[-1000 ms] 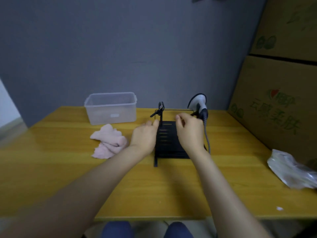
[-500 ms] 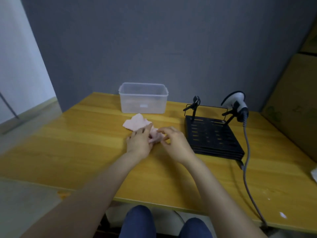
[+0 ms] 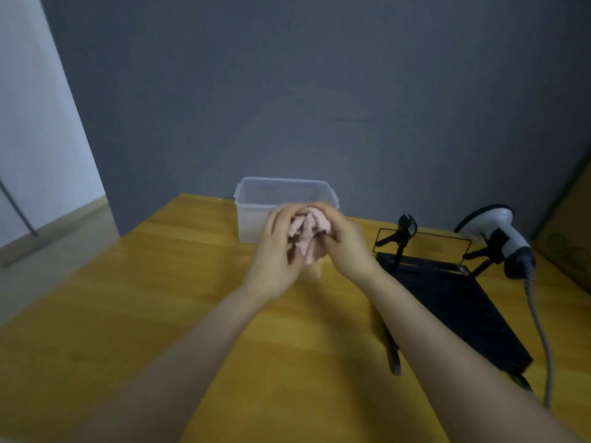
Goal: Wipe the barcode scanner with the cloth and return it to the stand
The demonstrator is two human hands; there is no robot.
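A pink cloth is bunched up between both my hands, lifted above the wooden table. My left hand cups it from the left and my right hand from the right. The white and black barcode scanner rests on the clips of a black stand at the right, its grey cable hanging down toward the table's front. Neither hand touches the scanner.
A clear plastic box stands at the back of the table, just behind my hands. A grey wall runs behind the table. Part of a cardboard box shows at the far right edge.
My hands left the stand, moved left to the cloth lying on the table, and have gathered it up and lifted it. The view has swung left.
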